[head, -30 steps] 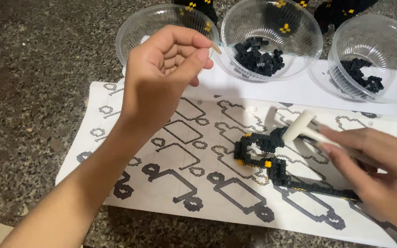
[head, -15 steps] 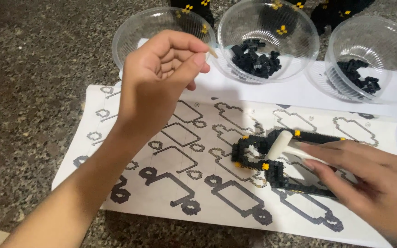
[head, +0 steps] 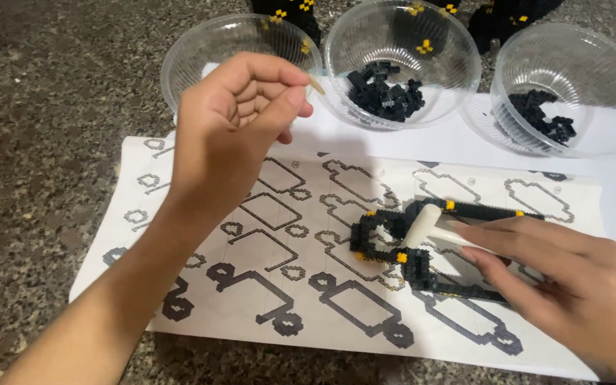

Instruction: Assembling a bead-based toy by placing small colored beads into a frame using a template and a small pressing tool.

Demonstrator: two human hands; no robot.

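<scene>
Fingers of the right hand (head: 572, 285) grip a white tool (head: 436, 227) on the black brick model (head: 408, 249); left hand (head: 237, 121) apparently pinches something small.

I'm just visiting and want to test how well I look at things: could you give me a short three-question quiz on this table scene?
1. True or false: the right hand presses a small white mallet onto the black brick build.
2. How many clear plastic bowls stand beyond the instruction sheet? A) two B) three C) five
3. Fill in: the left hand is raised above the sheet, pinching a thin pale ____.

Key
1. True.
2. B: the left bowl, the middle bowl and the right bowl. The middle and right ones hold black pieces.
3. Stick; what kind cannot be told.
</scene>
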